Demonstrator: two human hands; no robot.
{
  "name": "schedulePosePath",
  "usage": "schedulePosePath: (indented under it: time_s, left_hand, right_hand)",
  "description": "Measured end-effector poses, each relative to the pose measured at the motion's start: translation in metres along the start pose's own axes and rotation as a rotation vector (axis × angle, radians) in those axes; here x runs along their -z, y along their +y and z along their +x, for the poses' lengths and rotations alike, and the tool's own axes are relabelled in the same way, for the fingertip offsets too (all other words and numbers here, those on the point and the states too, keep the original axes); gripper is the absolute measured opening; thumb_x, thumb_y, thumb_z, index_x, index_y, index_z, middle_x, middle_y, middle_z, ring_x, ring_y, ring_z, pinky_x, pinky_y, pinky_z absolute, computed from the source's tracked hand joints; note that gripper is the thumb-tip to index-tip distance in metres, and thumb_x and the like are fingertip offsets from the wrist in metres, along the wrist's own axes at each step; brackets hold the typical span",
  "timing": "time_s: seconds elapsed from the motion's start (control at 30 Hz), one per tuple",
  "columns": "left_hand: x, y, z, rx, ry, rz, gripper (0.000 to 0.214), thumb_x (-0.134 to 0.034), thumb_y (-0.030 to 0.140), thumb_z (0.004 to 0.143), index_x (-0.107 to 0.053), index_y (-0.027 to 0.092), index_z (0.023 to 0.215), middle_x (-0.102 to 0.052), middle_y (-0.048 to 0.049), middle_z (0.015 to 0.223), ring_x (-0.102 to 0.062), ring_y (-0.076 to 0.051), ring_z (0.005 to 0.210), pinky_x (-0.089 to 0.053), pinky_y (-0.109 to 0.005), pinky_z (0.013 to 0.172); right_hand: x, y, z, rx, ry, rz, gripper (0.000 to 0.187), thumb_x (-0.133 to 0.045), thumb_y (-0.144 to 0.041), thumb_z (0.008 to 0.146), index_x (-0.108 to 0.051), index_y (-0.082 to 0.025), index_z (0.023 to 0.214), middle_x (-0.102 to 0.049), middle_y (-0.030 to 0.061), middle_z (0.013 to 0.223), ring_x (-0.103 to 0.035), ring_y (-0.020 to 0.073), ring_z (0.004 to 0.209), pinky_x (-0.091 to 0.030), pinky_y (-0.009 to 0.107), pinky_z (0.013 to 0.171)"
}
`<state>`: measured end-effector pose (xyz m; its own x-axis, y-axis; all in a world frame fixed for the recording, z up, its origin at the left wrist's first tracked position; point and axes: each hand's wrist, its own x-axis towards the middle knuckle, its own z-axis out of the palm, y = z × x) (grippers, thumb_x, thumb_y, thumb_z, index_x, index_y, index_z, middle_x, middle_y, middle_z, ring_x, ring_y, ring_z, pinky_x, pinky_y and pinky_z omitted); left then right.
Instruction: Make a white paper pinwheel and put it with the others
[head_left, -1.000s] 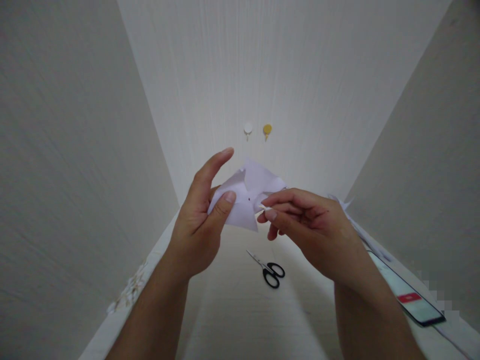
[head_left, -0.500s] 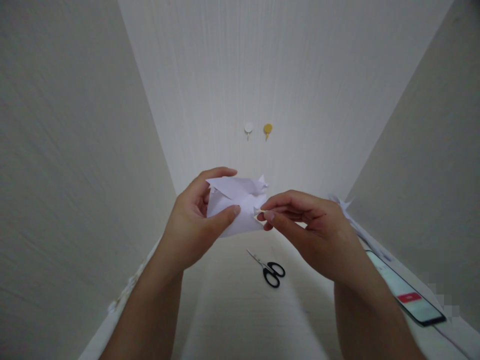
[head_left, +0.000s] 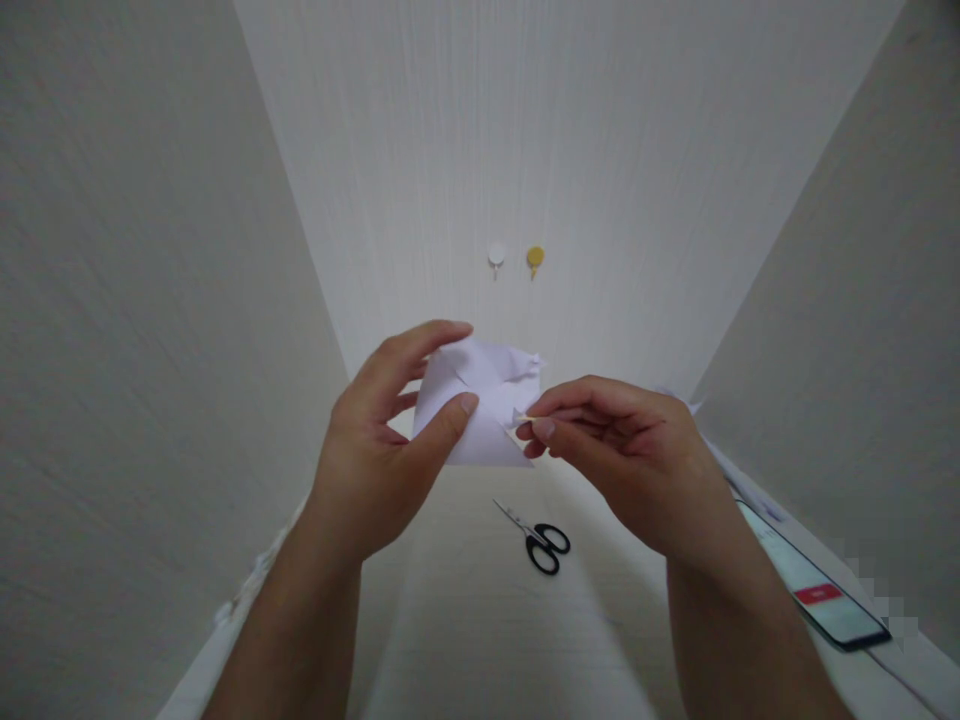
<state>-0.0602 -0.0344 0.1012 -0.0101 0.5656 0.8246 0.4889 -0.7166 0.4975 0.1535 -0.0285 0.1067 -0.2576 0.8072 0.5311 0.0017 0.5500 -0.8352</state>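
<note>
A folded piece of white paper [head_left: 480,430] with creased flaps is held up above the table. My left hand [head_left: 382,440] grips its left side, thumb on the front face and index finger along the top edge. At the paper's right edge, my right hand [head_left: 607,430] pinches a small, thin, pale piece with a pointed white tip [head_left: 519,417]; I cannot tell whether that tip is part of the same sheet. Below the paper, scissors [head_left: 541,543] with black handles lie on the table, blades pointing up and left.
On the right ledge lies a phone [head_left: 817,585] with its screen lit, a cable at its near end. White paper strips [head_left: 739,475] rest behind it. A white hook [head_left: 496,255] and a yellow hook [head_left: 535,257] are on the back wall. Walls rise on both sides.
My left index finger and the paper's top flap have shifted, and the paper has tilted and risen slightly. My right hand keeps its pinch at the right edge. The scissors have not moved.
</note>
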Motion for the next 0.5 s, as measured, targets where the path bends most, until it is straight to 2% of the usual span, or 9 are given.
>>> schedulePosePath:
  time_s: [0.07,0.13,0.23,0.5]
  left_hand:
    - [0.002,0.003,0.0,-0.094,-0.036,0.085,0.027,-0.075,0.015,0.09,-0.078,0.026,0.114,-0.068,-0.008,0.131,-0.067,-0.024,0.119,-0.061,-0.032,0.09]
    - [0.003,0.008,0.001,-0.153,-0.076,0.1,0.018,-0.075,0.011,0.091,-0.081,0.023,0.101,-0.07,-0.0083,0.122,-0.068,-0.022,0.113,-0.059,-0.032,0.091]
    - [0.002,0.014,0.002,-0.172,-0.103,0.08,0.018,-0.075,0.007,0.09,-0.082,0.022,0.097,-0.071,-0.0085,0.114,-0.07,-0.02,0.104,-0.059,-0.031,0.087]
    - [-0.003,0.019,0.0,-0.154,-0.111,0.05,0.009,-0.076,0.011,0.088,-0.08,0.019,0.092,-0.071,-0.0109,0.12,-0.072,-0.021,0.11,-0.059,-0.031,0.09]
  right_hand:
    - [0.0,0.0,0.0,-0.009,0.001,0.018,0.006,-0.081,-0.027,0.09,-0.08,-0.021,0.091,-0.082,0.0037,0.082,-0.079,0.0165,0.075,-0.061,0.025,0.066]
    - [0.0,0.0,0.0,-0.003,-0.001,0.006,0.005,-0.08,-0.026,0.09,-0.08,-0.021,0.092,-0.082,0.0038,0.083,-0.078,0.0164,0.075,-0.061,0.025,0.066]
    - [0.0,-0.001,0.0,0.017,-0.016,-0.037,0.005,-0.079,-0.024,0.092,-0.08,-0.021,0.094,-0.082,0.004,0.085,-0.078,0.0167,0.077,-0.06,0.026,0.066]
    - [-0.002,-0.002,-0.002,0.088,-0.007,-0.159,0.003,-0.077,-0.025,0.095,-0.078,-0.023,0.097,-0.082,0.0018,0.085,-0.079,0.0172,0.078,-0.058,0.025,0.062]
